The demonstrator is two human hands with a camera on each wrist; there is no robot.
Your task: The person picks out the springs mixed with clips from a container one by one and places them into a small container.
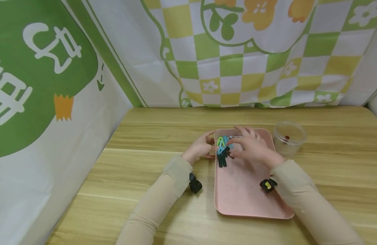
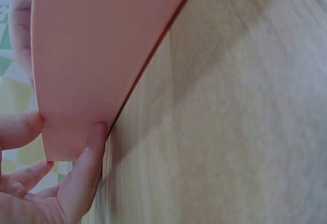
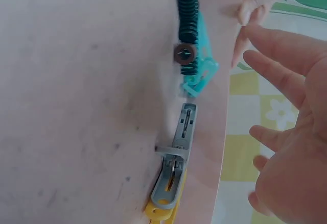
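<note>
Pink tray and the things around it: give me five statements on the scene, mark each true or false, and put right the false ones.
1. The pink tray lies on the wooden table. True.
2. The right hand grips the grey clip. False: its fingers are spread and hold nothing; the clip lies in the tray.
3. The left hand touches the side of the tray. True.
4. The clear container stands inside the tray. False: it stands on the table, to the right of the tray.
5. The dark ridged pieces lie near the tray's left edge. True.
</note>
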